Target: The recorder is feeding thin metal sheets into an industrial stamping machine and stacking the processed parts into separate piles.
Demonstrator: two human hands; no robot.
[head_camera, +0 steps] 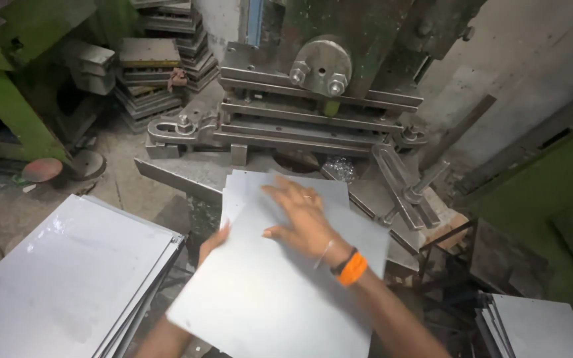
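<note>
Flat grey metal sheet (273, 292), right hand (306, 222) spread open on top, left hand (212, 244) grip clamped on its edge

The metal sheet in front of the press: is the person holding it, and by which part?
Yes. The left hand grips the metal sheet at its left edge, while the right hand lies flat, fingers spread, on its top face near the far end.

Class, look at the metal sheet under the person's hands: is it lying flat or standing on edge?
Flat. The metal sheet lies face-up before the press; the right hand presses palm-down on it, and the left hand holds its left edge.
</note>
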